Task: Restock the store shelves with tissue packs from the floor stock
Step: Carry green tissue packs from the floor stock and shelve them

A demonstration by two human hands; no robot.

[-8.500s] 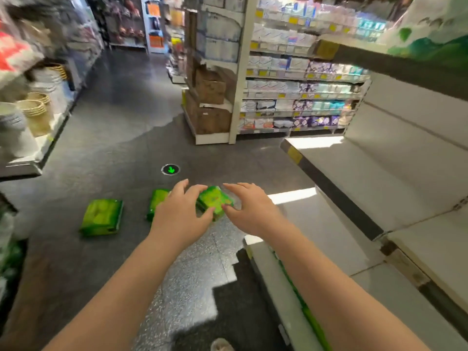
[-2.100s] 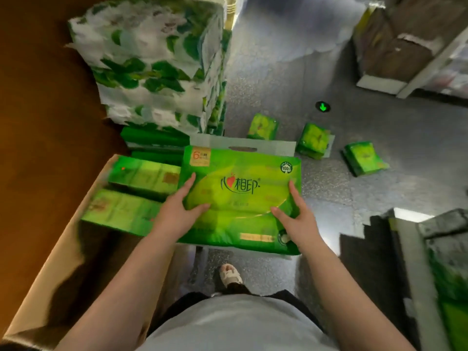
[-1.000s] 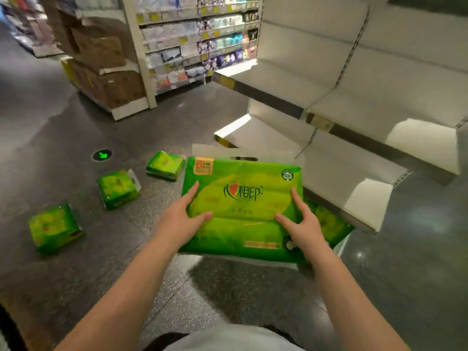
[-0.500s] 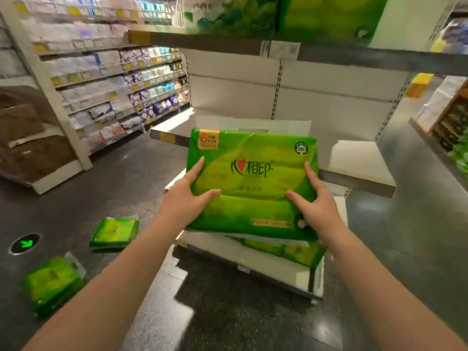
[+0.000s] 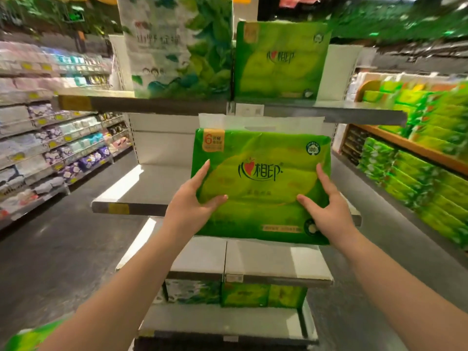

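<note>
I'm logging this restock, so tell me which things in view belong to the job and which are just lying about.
Part of the job:
- green tissue pack, held by left hand and right hand
- bare middle shelf
- matching green pack on the top shelf

Just lying about:
- leaf-print white pack
- green packs on the right-hand display
- far aisle shelves

Green plastic tissue pack (image 5: 260,188) held between left hand (image 5: 188,209) and right hand (image 5: 329,211), before middle grey metal shelf (image 5: 131,191). Top shelf (image 5: 157,106) above carries two packs: white leaf-print pack (image 5: 177,46) left, green pack (image 5: 281,59) right.
</note>
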